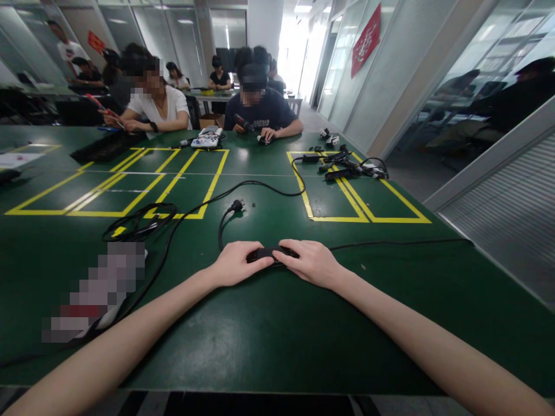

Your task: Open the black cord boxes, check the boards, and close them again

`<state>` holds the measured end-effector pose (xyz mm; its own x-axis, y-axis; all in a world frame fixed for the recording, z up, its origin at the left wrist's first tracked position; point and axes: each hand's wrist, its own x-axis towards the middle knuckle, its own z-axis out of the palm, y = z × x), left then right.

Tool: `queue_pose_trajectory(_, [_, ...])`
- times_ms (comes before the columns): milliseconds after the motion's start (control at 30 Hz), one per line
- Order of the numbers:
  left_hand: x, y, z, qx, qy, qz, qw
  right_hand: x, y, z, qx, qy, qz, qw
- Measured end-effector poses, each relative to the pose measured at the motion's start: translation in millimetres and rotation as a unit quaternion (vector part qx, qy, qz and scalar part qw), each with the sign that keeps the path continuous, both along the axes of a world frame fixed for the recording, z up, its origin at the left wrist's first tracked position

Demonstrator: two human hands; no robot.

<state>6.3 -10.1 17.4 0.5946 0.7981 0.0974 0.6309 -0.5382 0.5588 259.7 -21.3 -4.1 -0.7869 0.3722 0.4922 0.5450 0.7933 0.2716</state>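
Between my two hands lies a black power adapter [269, 254], low over the green table. My left hand [238, 263] grips its left end, thumb along the near side. On its right end are the fingers of my right hand [310, 261], closed around it. A short black cord with a plug [236, 206] curves out past my left hand and rests on the table. From beyond my right hand a thin black cable [403, 244] runs to the table's right edge. The adapter's ends are partly hidden by my fingers.
A coiled black cable [141, 222] and a blurred pale object [97, 292] lie on the left. Yellow tape [203, 190] marks the green table [243, 335]. Black adapters and cables [347, 167] are heaped at the back right. Two people sit across the table.
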Motion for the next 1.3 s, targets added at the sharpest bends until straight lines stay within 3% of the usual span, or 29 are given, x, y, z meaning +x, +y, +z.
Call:
queue_pose_trajectory(133, [-1, -2, -2.3, 0.000, -0.050, 0.010, 0.999, -1, -1, 3.9, -0.023, 0.011, 0.009, 1.000])
queue_pose_trajectory(233, [-3, -2, -8.4, 0.058, -0.072, 0.011, 0.996, -2, -2, 6.2, -0.094, 0.043, 0.016, 0.995])
queue_pose_trajectory(367, [-4, -2, -15.1, 0.152, -0.046, -0.035, 0.987, -3, -1, 4.4, -0.199, 0.106, -0.009, 0.974])
queue_pose_trajectory(467, [-5, -1, -16.0, 0.185, -0.033, -0.040, 0.981, -4, 0, 1.9, -0.235, 0.115, -0.024, 0.965])
queue_pose_trajectory(600, [-4, -1, -14.4, 0.184, -0.043, -0.025, 0.982, -5, 0, 1.3, -0.226, 0.121, -0.026, 0.966])
queue_pose_trajectory(800, [-3, -1, -13.7, 0.188, -0.044, -0.053, 0.980, -3, 0, 1.4, -0.194, 0.121, -0.003, 0.974])
queue_pose_trajectory(1033, [-3, -2, -10.8, 0.131, -0.037, -0.020, 0.990, -3, 0, 0.2, -0.193, 0.114, -0.014, 0.974])
queue_pose_trajectory(1300, [-3, -1, -8.0, 0.078, -0.052, -0.024, 0.995, -4, -4, 9.0, -0.149, -0.010, -0.004, 0.989])
